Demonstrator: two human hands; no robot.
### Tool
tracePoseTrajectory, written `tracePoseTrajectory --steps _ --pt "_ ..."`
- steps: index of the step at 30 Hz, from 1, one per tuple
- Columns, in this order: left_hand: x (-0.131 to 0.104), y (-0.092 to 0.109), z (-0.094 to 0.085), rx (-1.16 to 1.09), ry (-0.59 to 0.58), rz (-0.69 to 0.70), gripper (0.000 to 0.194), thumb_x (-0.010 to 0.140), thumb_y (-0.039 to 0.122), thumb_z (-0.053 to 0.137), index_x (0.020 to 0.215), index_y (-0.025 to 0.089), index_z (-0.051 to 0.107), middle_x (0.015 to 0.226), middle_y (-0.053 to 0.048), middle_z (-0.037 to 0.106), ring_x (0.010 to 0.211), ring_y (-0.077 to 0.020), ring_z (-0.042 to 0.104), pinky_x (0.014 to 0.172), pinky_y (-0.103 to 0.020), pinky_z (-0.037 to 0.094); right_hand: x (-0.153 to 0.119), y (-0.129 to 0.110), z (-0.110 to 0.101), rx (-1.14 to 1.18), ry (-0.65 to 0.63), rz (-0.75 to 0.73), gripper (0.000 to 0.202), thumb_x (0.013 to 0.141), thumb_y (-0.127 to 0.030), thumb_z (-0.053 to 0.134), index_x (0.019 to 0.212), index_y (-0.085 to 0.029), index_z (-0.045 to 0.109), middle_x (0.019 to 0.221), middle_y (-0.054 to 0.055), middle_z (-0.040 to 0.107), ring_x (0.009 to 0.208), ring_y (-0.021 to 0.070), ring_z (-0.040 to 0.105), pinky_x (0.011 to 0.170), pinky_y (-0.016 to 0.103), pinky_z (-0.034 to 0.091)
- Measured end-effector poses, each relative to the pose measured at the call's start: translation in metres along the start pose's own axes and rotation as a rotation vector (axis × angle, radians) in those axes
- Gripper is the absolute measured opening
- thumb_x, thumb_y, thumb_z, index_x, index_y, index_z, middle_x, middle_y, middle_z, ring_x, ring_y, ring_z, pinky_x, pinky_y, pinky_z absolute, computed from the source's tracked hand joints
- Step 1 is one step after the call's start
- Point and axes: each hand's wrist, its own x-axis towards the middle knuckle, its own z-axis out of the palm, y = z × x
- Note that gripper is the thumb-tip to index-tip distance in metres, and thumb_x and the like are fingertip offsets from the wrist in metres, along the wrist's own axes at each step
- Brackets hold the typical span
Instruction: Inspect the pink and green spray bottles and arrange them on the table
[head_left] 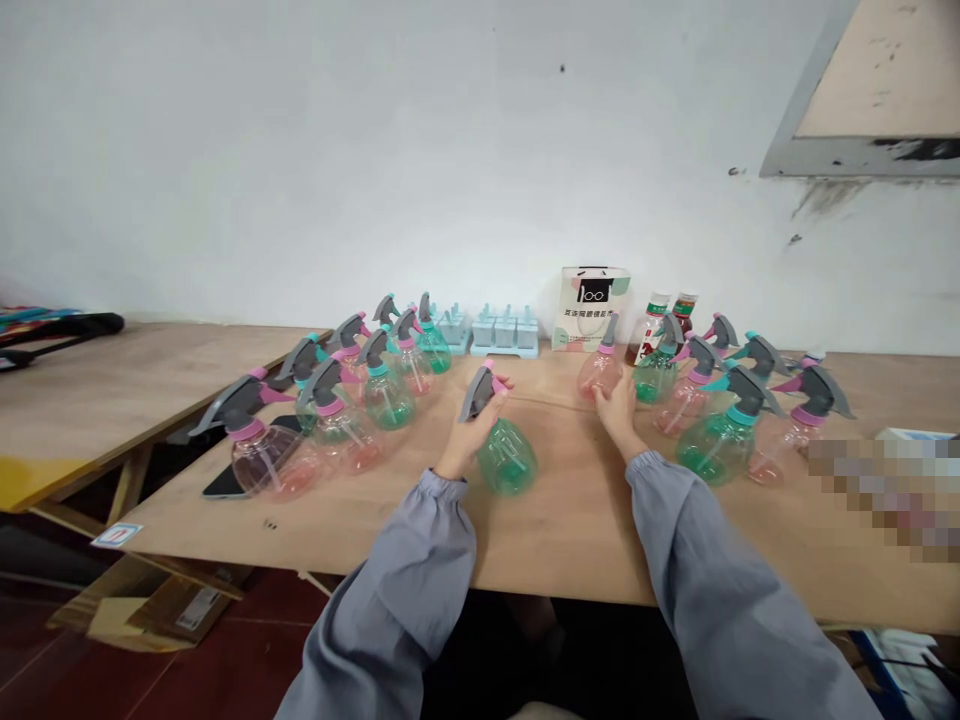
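Item, left hand (471,432): closed at the neck of one green bottle (508,458), gray spray head (477,392) with pink trim; bottle tilted at the near middle of the counter (559,545), base contact uncertain. Item, right hand (619,416): against the lower body of one pink bottle (598,374), farther back, thumb on the near side; tightness of grip cannot be told. Step in hand, by judgement: handling two bottles at once, one per hand. Any lift of the pink one would call for a secure right grip and clearance from its neighbors; the green one, a steady neck hold. Left bottles (389,398): mixed green and pink, ranged in a slanting cluster, the nearest beside or over a dark phone (225,484). Right bottles (716,447): likewise mixed, closely set. Rear, near the wall (420,170): pale blue molds (504,334), a printed bag (574,310) behind the pink bottle, and two sauce bottles (649,326) with labeled caps.
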Motion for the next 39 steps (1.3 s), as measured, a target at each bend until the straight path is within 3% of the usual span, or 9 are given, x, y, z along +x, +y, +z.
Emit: tracePoseTrajectory --steps 6,9,12,18,21,24,31,37,39 --pt "0.004 -0.005 -0.004 -0.068 0.023 -0.009 0.036 0.073 0.042 0.078 0.101 0.020 0.069 0.102 -0.006 0.075 0.103 -0.0228 0.071 0.104 -0.039 0.048 0.010 -0.002 0.010 0.110 0.049 0.030 0.118 0.060 -0.062 0.082 0.148 -0.008 0.025 0.154 0.031 0.033 0.147 0.0419 0.030 0.119 0.061 0.024" --pt "0.004 -0.005 -0.005 -0.126 -0.005 -0.040 0.032 0.072 0.038 0.076 0.097 0.019 0.070 0.099 -0.006 0.076 0.105 -0.0238 0.071 0.106 -0.040 0.048 0.024 -0.006 0.019 0.175 -0.008 0.031 0.113 0.060 -0.064 0.082 0.146 -0.010 0.029 0.149 0.028 0.042 0.140 0.0374 0.042 0.117 0.059 0.031" --pt "0.003 -0.001 -0.006 -0.235 -0.065 -0.119 0.033 0.066 0.030 0.073 0.096 0.018 0.070 0.099 -0.007 0.077 0.107 -0.0267 0.071 0.105 -0.042 0.049 0.018 -0.010 0.021 0.223 -0.045 0.021 0.098 0.061 -0.065 0.080 0.136 -0.014 0.043 0.137 0.024 0.055 0.129 0.0350 0.054 0.112 0.058 0.039" --pt "0.002 0.007 -0.009 -0.380 -0.155 -0.267 0.033 0.058 0.024 0.065 0.090 0.016 0.069 0.096 -0.010 0.077 0.118 -0.0314 0.068 0.106 -0.044 0.050 -0.052 -0.028 -0.022 0.391 -0.273 -0.053 0.086 0.067 -0.064 0.079 0.135 -0.022 0.046 0.136 0.016 0.058 0.123 0.0308 0.061 0.109 0.052 0.048" --pt "0.000 0.009 -0.009 -0.393 -0.170 -0.274 0.033 0.058 0.023 0.062 0.089 0.016 0.070 0.095 -0.009 0.078 0.119 -0.0310 0.067 0.106 -0.043 0.051 -0.084 -0.041 -0.051 0.373 -0.397 -0.109 0.081 0.071 -0.057 0.079 0.137 -0.023 0.046 0.139 0.015 0.058 0.129 0.0313 0.058 0.115 0.053 0.043" --pt "0.000 0.009 -0.008 -0.373 -0.179 -0.263 0.032 0.059 0.023 0.061 0.089 0.017 0.070 0.092 -0.008 0.077 0.116 -0.0299 0.068 0.105 -0.042 0.051 -0.101 -0.051 -0.069 0.352 -0.437 -0.139 0.078 0.073 -0.054 0.079 0.137 -0.023 0.047 0.139 0.014 0.059 0.130 0.0323 0.058 0.115 0.054 0.043" --pt "0.002 0.001 -0.010 -0.283 -0.124 -0.220 0.010 0.056 0.023 0.056 0.062 0.018 0.062 0.062 -0.002 0.063 0.072 -0.0203 0.070 0.089 -0.040 0.058 -0.109 -0.052 -0.069 0.352 -0.440 -0.131 0.080 0.072 -0.055 0.080 0.137 -0.022 0.047 0.138 0.016 0.059 0.130 0.0336 0.058 0.114 0.056 0.043" --pt "-0.001 0.008 -0.006 -0.305 -0.212 -0.228 0.022 0.055 0.021 0.059 0.075 0.018 0.068 0.073 -0.004 0.069 0.083 -0.0241 0.071 0.096 -0.043 0.054 -0.110 -0.053 -0.069 0.370 -0.445 -0.114 0.082 0.072 -0.056 0.079 0.139 -0.022 0.046 0.140 0.016 0.057 0.129 0.0339 0.058 0.114 0.055 0.045" --pt "-0.001 0.010 -0.006 -0.310 -0.192 -0.226 0.018 0.054 0.021 0.057 0.069 0.017 0.067 0.068 -0.004 0.066 0.075 -0.0220 0.069 0.096 -0.043 0.054 -0.109 -0.054 -0.070 0.358 -0.444 -0.124 0.081 0.072 -0.055 0.079 0.138 -0.022 0.046 0.139 0.017 0.058 0.130 0.0343 0.058 0.114 0.056 0.044"
